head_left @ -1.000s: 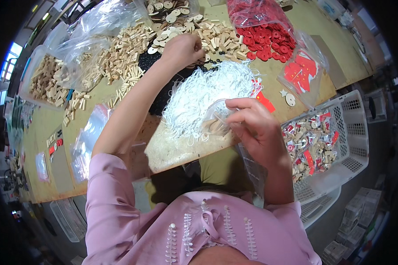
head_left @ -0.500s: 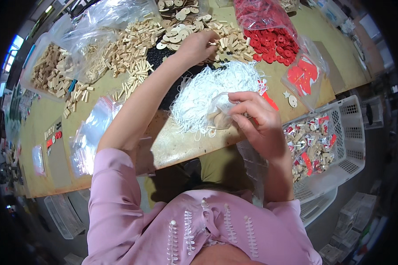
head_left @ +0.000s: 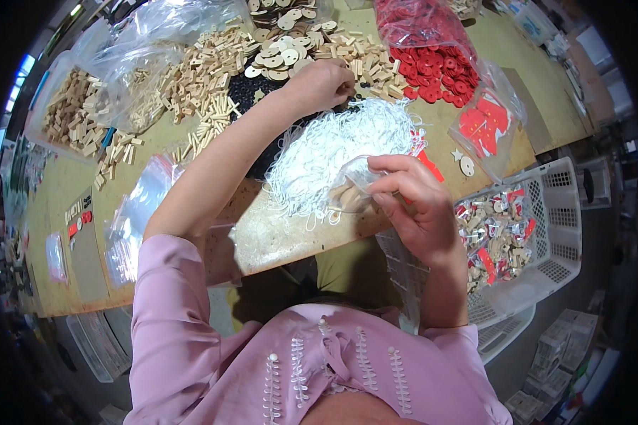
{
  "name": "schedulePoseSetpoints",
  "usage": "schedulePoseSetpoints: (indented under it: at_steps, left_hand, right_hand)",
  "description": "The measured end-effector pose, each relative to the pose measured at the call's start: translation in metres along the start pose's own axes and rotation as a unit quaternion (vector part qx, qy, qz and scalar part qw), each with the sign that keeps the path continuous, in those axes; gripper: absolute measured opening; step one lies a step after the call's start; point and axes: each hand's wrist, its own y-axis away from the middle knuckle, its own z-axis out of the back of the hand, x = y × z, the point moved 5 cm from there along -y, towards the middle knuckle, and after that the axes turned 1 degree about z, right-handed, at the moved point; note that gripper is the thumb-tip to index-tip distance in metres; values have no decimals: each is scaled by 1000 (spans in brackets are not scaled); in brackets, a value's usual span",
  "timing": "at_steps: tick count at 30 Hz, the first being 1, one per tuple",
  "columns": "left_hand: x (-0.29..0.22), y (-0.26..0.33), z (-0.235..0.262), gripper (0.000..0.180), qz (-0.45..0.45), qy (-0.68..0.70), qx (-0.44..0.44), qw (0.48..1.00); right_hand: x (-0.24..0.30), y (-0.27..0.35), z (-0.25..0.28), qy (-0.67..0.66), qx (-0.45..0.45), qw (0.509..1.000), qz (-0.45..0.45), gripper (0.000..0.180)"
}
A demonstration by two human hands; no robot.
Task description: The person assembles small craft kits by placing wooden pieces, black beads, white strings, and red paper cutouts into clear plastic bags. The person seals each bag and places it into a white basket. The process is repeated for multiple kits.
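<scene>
Two hands are at work. The right hand (head_left: 420, 205) pinches the rim of a clear bag (head_left: 353, 174); the bag, with wooden pieces (head_left: 349, 195) inside, is just left of its fingers, before white strings (head_left: 337, 138). The left hand (head_left: 320, 86) curls near wooden blocks (head_left: 377, 65); its grip I cannot tell. Marks on red pieces (head_left: 483, 127) are too small to read.

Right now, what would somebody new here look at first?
Probably the big white string pile mid-table, then the bright red discs beyond it to the right. Next, the hands: the right pinches a clear bag at the string's near edge, while the left is curled beside the wooden discs.
</scene>
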Motion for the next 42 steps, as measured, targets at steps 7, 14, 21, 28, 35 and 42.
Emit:
schedulePoseSetpoints:
  at_steps: [7, 14, 21, 28, 35, 42]
  left_hand:
    - [-53, 25, 52, 21, 129, 484, 32, 865]
    - [-108, 54, 61, 13, 66, 465, 73, 880]
    - [-13, 2, 30, 23, 41, 67, -37, 996]
    - [-7, -39, -30, 13, 8, -123, -32, 992]
    - [-5, -24, -1, 17, 70, 60, -23, 995]
    - [-120, 29, 70, 8, -46, 317, 88, 943]
  right_hand:
    - [-1, -2, 7, 10, -6, 1000, 7, 8]
    - [-1, -4, 9, 21, -2, 1000, 12, 9]
    - [2, 0, 5, 0, 4, 1000, -1, 11]
    - [-5, 2, 5, -1, -14, 1000, 8, 7]
    - [-4, 5, 10, -17, -14, 999, -25, 12]
    - [-7, 5, 18, 22, -37, 999, 13, 8]
